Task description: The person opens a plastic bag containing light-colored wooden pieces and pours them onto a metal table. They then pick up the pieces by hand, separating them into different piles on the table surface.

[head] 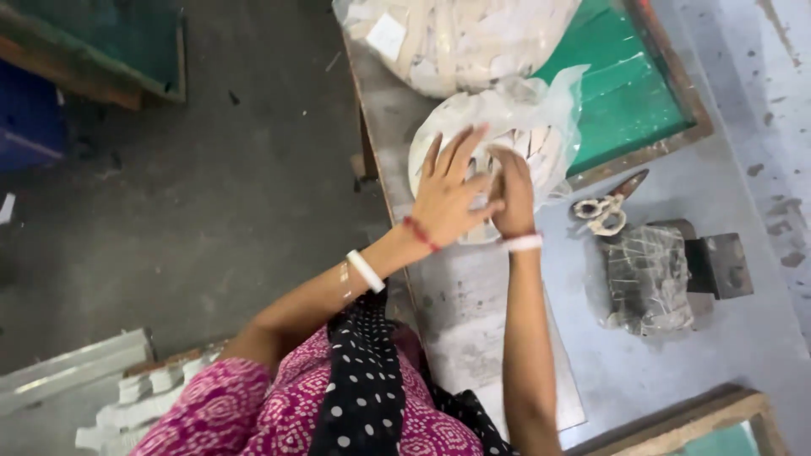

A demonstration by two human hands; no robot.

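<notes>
A clear plastic bag (541, 110) filled with pale flat strips lies on the grey worktable (642, 371). My left hand (446, 192) rests flat on the bag's near side, fingers spread. My right hand (512, 192) is curled beside it, fingers closed on something at the bag's opening; what they pinch is hidden. Both wrists wear bangles.
A bigger bag of the same strips (456, 38) sits at the table's far end. A green wood-framed screen (629, 84) lies to the right. Scissors (604, 207), a wrapped block (646, 279) and a dark metal block (718, 263) lie right of my hands. The floor (211, 194) is on the left.
</notes>
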